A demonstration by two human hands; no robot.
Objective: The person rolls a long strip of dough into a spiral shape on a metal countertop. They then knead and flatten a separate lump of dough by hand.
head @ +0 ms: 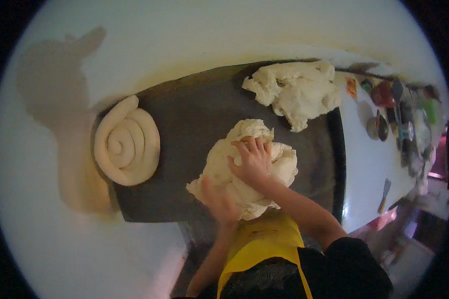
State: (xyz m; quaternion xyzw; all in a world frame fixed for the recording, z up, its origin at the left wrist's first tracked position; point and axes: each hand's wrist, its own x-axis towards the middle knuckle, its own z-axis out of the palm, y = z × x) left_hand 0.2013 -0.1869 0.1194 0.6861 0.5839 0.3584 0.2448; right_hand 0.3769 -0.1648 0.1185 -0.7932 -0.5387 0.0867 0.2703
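A large lump of pale dough [217, 160] lies on the dark work surface [187, 112] close to my body. My right hand [253, 160] presses on top of it, fingers bent and spread into the dough. At the dough's lower left side is my left hand [219, 202], blurred, its palm against or just over the dough; its finger shape is hard to make out. A second rough mass of dough [303, 89] rests at the far right of the surface. On the left, a thick rope of dough is coiled into a flat spiral [127, 145].
A pale wall [209, 37] runs along the far side. To the right, a white counter [363, 168] holds a scraper or spatula [384, 196], a small metal pot [377, 127], a red container [383, 94] and several other items. A yellow apron [265, 239] covers my front.
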